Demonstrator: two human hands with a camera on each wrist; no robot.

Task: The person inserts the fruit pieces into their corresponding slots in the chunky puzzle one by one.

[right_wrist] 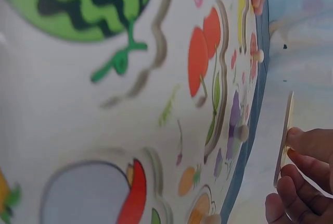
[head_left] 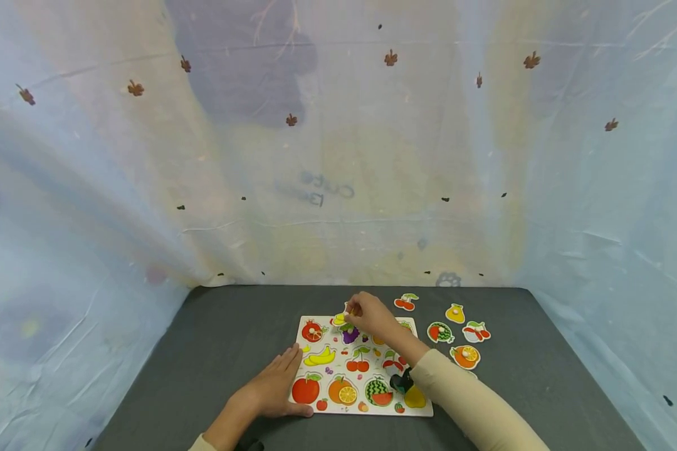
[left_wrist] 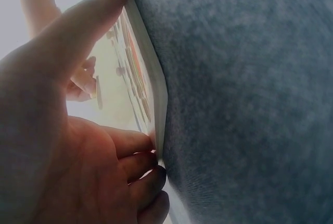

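A white fruit puzzle board [head_left: 338, 371] lies on the dark table. My left hand [head_left: 276, 383] rests at its left side, fingers straight along that edge and thumb at the near corner. In the left wrist view the thumb and fingertips touch the board's rim [left_wrist: 156, 83]. Over the board's far edge, my right hand [head_left: 370, 314] pinches a puzzle piece [head_left: 340, 320] with yellow on it, probably a banana. The right wrist view has this piece [right_wrist: 284, 138] edge-on, raised off the board. Knobbed pomegranate [head_left: 312, 331] and grape [head_left: 350, 334] pieces sit in the far row.
Right of the board lie loose knobbed pieces: cherries [head_left: 405, 302], a pear [head_left: 455, 313], a watermelon [head_left: 440, 332], another red fruit piece [head_left: 476, 332] and an orange [head_left: 465, 356]. A patterned curtain [head_left: 338, 188] hangs behind the table [head_left: 231, 326] and along both sides.
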